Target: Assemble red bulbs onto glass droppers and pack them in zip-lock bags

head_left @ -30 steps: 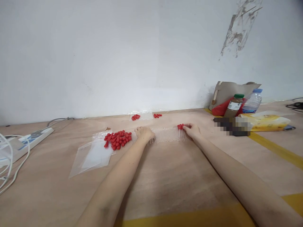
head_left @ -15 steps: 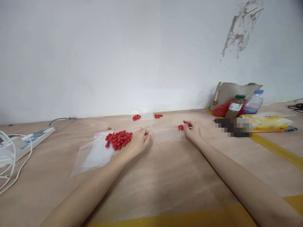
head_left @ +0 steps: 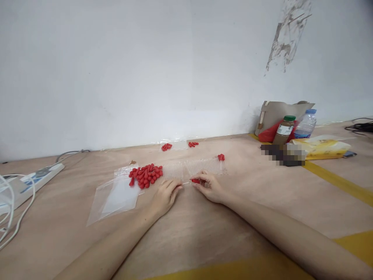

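Between the fingertips of my left hand [head_left: 168,194] is a thin clear dropper tube [head_left: 185,183], pointing right. My right hand [head_left: 210,187] pinches a red rubber dropper bulb [head_left: 195,181], its open end turned toward the tube's tip. Tube and bulb are very close; I cannot tell whether they touch. Just beyond my hands lie two rows of clear tubes, a left row [head_left: 173,170] and a right row [head_left: 204,166]. A few red bulbs [head_left: 221,157] sit on tubes at the right row's far end. Left of my left hand is a pile of red bulbs [head_left: 145,175].
Clear plastic bags [head_left: 116,198] lie under and beside the pile. Two small bulb groups [head_left: 166,147] are near the wall. A white power strip [head_left: 35,182] with cables is at left. At right stand a green-capped bottle [head_left: 284,130], a water bottle [head_left: 305,124] and a yellow tissue pack [head_left: 323,148].
My right hand has come left from the right row's end, carrying a red bulb. My left hand has moved nearer to me, and its tube has swung from upright to lying sideways.
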`<state>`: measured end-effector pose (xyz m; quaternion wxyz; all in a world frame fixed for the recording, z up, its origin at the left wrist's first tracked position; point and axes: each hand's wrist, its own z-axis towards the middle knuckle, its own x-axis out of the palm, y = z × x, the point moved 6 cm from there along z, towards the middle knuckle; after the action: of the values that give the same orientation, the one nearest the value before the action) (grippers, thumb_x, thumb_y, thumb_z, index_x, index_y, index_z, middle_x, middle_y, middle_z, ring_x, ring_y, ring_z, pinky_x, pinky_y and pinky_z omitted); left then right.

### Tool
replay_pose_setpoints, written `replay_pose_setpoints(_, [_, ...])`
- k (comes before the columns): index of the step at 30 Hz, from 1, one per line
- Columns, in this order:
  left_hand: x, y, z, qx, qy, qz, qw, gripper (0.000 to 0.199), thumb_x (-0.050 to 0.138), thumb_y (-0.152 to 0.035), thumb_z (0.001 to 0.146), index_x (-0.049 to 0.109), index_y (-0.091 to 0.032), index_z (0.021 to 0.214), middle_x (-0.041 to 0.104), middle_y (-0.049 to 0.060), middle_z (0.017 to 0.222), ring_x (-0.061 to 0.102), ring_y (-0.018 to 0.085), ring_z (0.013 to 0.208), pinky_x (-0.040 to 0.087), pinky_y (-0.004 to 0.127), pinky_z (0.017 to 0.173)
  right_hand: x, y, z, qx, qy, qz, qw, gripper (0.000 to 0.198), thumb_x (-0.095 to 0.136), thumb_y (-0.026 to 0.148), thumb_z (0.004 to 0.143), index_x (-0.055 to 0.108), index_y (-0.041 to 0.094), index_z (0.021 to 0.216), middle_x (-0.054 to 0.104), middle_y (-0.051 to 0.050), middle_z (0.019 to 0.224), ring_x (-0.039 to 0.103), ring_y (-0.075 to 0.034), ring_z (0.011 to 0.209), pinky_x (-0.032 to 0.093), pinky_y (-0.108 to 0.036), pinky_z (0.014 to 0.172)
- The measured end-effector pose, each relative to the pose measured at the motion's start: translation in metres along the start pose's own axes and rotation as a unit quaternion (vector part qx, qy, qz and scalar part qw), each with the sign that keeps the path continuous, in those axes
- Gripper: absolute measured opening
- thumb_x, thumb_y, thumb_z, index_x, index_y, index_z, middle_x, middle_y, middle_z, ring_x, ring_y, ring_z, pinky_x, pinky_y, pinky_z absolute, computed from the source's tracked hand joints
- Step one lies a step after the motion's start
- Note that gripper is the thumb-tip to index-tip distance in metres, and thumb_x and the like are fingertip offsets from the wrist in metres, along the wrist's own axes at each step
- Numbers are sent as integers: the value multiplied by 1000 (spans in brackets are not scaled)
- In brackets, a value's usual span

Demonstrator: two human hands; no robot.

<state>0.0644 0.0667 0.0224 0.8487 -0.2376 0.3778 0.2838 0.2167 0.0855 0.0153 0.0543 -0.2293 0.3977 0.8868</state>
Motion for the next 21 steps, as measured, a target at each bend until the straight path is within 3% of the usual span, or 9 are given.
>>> replay_pose_setpoints(10, [6, 4, -1, 17, 16, -1, 1000, 16, 40, -21, 87, 54, -18, 95, 61, 4, 88, 54, 16, 80, 44, 30, 72, 4, 0, -1, -19, 14, 23, 999, 20, 53, 26, 77, 64, 21, 94, 53, -4, 81, 49, -11, 68, 43, -25, 62])
replay_pose_setpoints(21, [1, -7, -1, 67, 15, 14, 998, 22, 36, -8, 84, 55, -18, 91, 63, 5, 85, 56, 16, 79, 43, 30, 72, 5, -2, -5, -41, -2, -7, 999, 15, 53, 31, 78, 65, 21, 79, 65, -3, 74, 58, -13, 66, 45, -25, 62])
